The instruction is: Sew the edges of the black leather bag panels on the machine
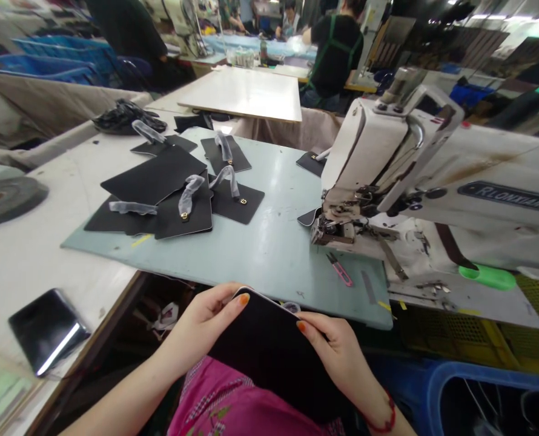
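Both my hands hold a flat black panel (269, 348) over my lap, just below the near edge of the pale green table (260, 242). My left hand (206, 324) grips its left edge, thumb on top near the upper corner. My right hand (337, 351) grips its right edge, thumb on the face. A pile of several similar black panels (160, 194) with wrapped straps and small gold clasps lies on the table's left part. A white sewing machine (415, 175) stands at the right.
A pink thread snip (340, 270) lies by the machine's needle. A dark phone (46, 330) rests on the white bench at left. A blue bin (492, 396) sits at lower right. A person in black works at the far tables.
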The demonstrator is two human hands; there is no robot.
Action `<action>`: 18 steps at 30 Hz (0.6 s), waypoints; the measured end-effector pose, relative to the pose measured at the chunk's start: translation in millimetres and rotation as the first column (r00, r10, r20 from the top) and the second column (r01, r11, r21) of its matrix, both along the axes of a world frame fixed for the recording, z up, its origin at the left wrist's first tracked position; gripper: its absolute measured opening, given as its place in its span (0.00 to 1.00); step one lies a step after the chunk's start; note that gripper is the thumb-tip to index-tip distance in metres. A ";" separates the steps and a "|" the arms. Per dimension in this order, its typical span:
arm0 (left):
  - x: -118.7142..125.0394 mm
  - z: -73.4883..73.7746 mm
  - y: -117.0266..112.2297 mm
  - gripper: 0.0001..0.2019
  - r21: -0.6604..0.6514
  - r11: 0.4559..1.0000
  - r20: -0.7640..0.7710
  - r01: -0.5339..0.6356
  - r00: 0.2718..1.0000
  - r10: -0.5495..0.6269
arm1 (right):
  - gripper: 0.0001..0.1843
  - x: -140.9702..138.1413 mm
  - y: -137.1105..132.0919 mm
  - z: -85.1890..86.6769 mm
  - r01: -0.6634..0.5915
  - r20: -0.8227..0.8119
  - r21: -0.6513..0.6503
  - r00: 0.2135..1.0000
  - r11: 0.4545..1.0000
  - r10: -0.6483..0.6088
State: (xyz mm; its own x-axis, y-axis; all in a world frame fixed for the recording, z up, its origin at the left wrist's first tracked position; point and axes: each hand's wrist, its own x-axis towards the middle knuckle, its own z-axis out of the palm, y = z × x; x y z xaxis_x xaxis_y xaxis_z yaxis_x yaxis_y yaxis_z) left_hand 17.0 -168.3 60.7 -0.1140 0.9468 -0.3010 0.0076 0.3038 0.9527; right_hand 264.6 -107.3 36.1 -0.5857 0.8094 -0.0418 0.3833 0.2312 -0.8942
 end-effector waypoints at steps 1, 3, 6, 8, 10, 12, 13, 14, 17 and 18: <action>0.6 -0.1 0.3 0.15 0.011 1.000 -0.039 -0.009 0.999 0.009 | 0.15 0.1 -0.6 -0.4 -0.002 0.004 0.004 1.000 1.000 0.002; 1.7 0.0 1.1 0.14 0.039 0.999 -0.117 -0.017 0.993 0.022 | 0.15 0.9 -1.8 -1.8 -0.008 0.008 0.010 1.000 1.000 0.008; 2.7 -0.1 1.7 0.13 0.101 0.995 -0.220 -0.015 0.975 0.037 | 0.14 3.1 -2.8 -4.5 -0.014 0.021 0.005 1.000 1.000 0.014; 2.7 -0.7 0.8 0.11 0.156 0.988 -0.284 -0.017 0.957 0.061 | 0.15 2.9 -2.7 -4.8 -0.008 0.043 0.022 0.999 1.000 0.007; 2.8 -1.1 -0.9 0.10 0.194 0.980 -0.325 -0.036 0.941 0.099 | 0.15 -1.7 -2.1 -2.1 -0.016 0.085 0.071 0.996 0.997 0.010; 4.3 -0.4 -2.6 0.09 0.195 0.980 -0.328 -0.048 0.938 0.111 | 0.16 -12.8 -1.6 4.4 -0.078 0.130 0.143 0.990 0.987 0.059; 5.9 0.6 -3.3 0.09 0.193 0.980 -0.323 -0.039 0.941 0.101 | 0.17 -20.9 -1.4 8.8 -0.125 0.147 0.186 0.984 0.975 0.098; 8.1 2.1 -3.8 0.09 0.199 0.980 -0.317 -0.019 0.945 0.082 | 0.18 -30.3 -1.2 13.5 -0.170 0.154 0.237 0.979 0.957 0.135; 13.9 6.5 -7.0 0.08 0.267 0.964 -0.327 0.017 0.942 0.074 | 0.22 -61.5 1.3 26.7 -0.210 0.149 0.418 0.976 0.884 0.161; 13.4 7.0 -9.0 0.08 0.291 0.957 -0.341 -0.009 0.933 0.112 | 0.22 -70.8 3.5 29.4 -0.210 0.146 0.470 0.976 0.858 0.158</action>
